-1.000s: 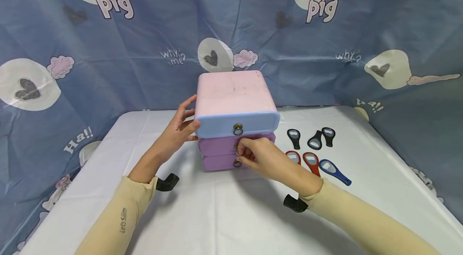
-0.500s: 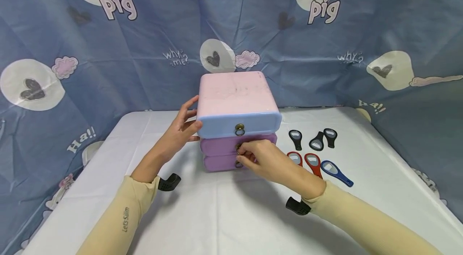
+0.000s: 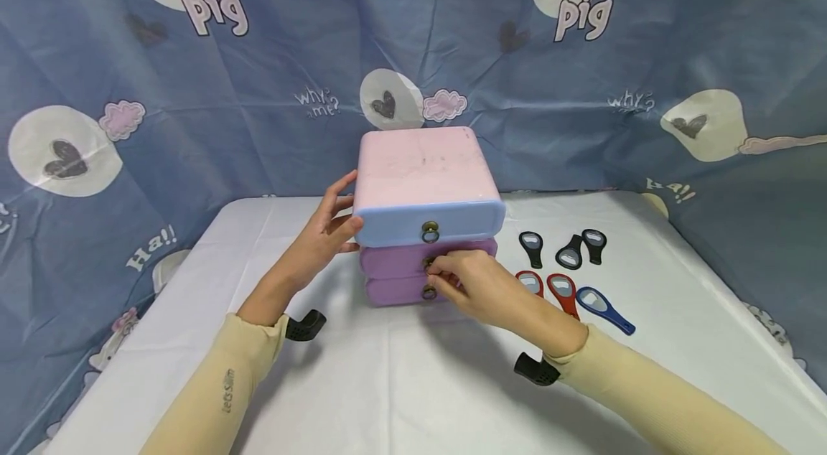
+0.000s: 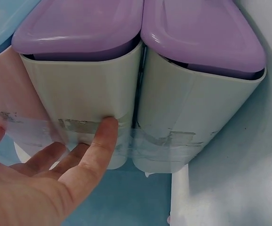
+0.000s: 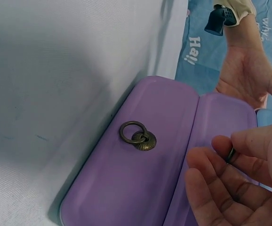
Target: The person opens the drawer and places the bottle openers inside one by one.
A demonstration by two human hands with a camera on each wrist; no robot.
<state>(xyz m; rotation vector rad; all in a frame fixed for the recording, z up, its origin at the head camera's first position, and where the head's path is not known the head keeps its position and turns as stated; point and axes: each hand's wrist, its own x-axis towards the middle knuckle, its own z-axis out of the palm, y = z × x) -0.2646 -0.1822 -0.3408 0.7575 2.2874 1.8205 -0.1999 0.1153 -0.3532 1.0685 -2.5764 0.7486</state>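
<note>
Head view: drawer unit (image 3: 426,168), glossy rounded plastic, pink top, one blue and two purple fronts, far middle of the white-clothed worktop (image 3: 362,383). To its right: three black magnifiers (image 3: 531,240), two red magnifiers (image 3: 562,286), one blue magnifier (image 3: 604,310), oval-headed.

Left wrist view: left hand (image 4: 42,188), grip released, fingers extended against smooth side walls with clear, scuffed tape (image 4: 162,147).

Right wrist view: right hand (image 5: 239,179), grip pinching the middle drawer's metal ring (image 5: 230,154); lower ring pull (image 5: 132,133), bronze-toned, ribbed base.
</note>
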